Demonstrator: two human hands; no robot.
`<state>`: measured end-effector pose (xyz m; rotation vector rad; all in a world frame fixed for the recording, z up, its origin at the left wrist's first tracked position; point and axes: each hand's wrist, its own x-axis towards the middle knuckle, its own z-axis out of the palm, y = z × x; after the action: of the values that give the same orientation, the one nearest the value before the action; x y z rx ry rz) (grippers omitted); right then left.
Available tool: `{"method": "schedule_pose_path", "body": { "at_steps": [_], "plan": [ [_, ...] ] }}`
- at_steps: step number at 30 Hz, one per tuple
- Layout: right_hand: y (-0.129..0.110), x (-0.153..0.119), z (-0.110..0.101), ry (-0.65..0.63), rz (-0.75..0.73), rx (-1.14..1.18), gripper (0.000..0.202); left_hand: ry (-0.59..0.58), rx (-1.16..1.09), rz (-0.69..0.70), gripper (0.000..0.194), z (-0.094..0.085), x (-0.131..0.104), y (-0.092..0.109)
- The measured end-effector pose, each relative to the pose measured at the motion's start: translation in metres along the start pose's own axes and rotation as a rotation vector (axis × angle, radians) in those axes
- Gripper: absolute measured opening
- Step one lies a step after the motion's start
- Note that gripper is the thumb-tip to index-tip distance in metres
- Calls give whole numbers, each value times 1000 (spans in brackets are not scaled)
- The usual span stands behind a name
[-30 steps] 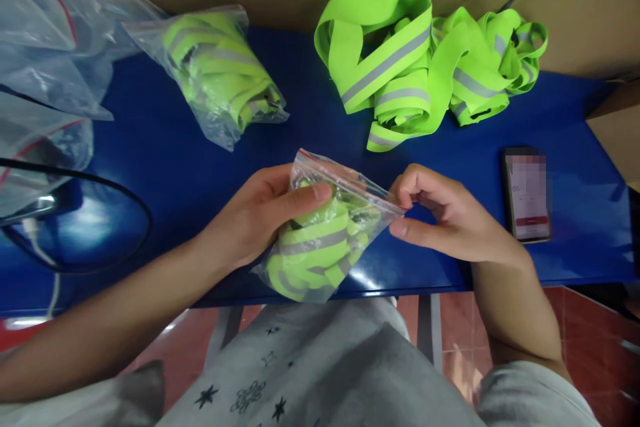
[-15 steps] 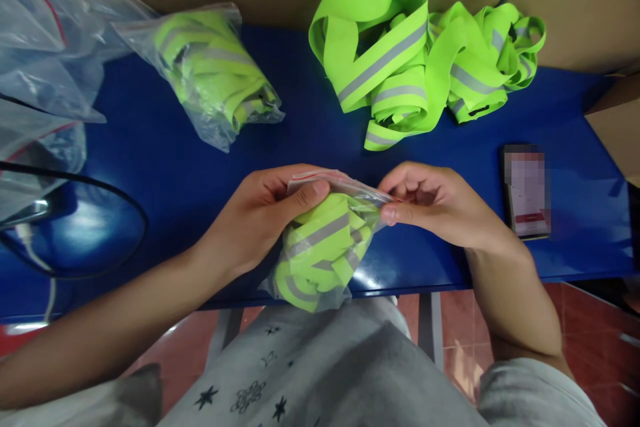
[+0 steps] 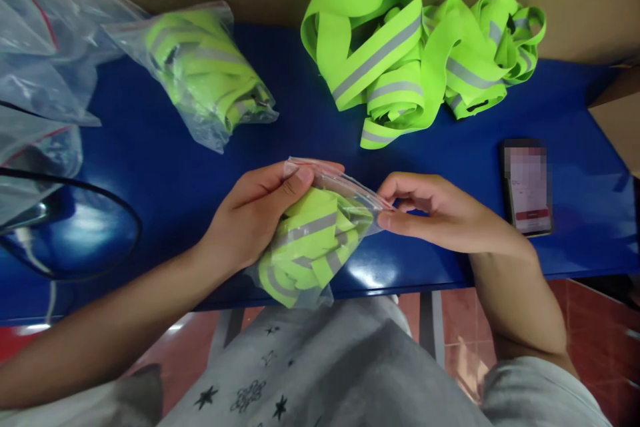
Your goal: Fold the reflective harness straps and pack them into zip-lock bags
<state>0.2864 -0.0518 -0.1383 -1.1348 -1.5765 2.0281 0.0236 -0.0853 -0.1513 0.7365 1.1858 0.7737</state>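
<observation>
Between my hands is a clear zip bag with a red seal line, holding folded neon-yellow reflective straps with grey stripes. My left hand grips the bag's upper left part, thumb on the front and fingers behind it. At the right end of the red seal, my right hand pinches the bag's corner between thumb and fingers. The bag tilts over the near edge of the blue table. Whether the seal is fully closed cannot be made out.
Another filled zip bag lies at the back left. Loose reflective straps are heaped at the back. Clear empty bags and a black cable are on the left. A phone lies on the right, near a cardboard box.
The bag and my left hand have shifted slightly left. More of the red seal shows stretched between my hands, while my right hand keeps its pinch on the corner.
</observation>
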Motion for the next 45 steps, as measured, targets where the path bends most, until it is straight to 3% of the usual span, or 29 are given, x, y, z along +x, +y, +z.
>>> {"method": "schedule_pose_path", "body": {
  "at_steps": [7,14,18,23,28,37,45],
  "plan": [
    [2,5,10,-6,22,133,40,-46,66,85,26,1,-5,-1],
    [2,3,9,21,-25,44,39,38,198,155,28,6,-11,2],
    [4,6,14,47,-64,-27,36,-2,259,187,32,8,-12,2],
    [7,6,20,70,-91,27,33,-21,289,142,40,9,-11,-1],
    [8,5,17,-6,-37,11,34,-81,231,71,49,10,-9,-6],
    [4,4,13,-76,69,37,30,-67,351,177,44,11,-12,-13],
    [9,2,20,12,36,-163,19,-77,229,13,53,14,-8,-16]
  ]
}}
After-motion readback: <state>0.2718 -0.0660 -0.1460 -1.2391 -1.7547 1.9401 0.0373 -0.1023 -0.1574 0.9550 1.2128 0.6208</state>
